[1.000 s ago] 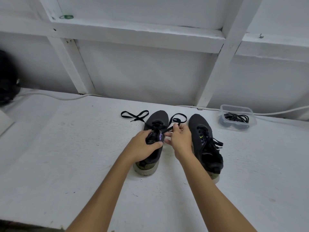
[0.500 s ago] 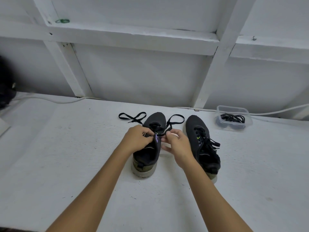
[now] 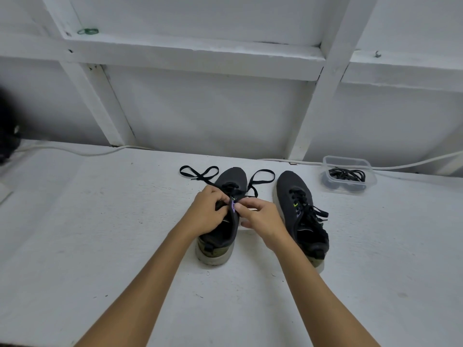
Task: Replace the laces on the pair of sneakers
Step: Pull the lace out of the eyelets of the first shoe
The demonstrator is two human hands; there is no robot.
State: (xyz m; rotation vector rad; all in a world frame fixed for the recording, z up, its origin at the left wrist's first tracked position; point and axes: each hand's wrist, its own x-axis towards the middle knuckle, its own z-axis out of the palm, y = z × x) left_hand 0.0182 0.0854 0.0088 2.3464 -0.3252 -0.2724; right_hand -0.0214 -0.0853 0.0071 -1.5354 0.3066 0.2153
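Head view, white painted tabletop (image 3: 87,234), white framed wall (image 3: 213,108), white cable (image 3: 75,151)

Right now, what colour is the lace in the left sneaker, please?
Black lace, seen in the head view.

Even soft daylight, faint shadows, wide-angle edge bending.
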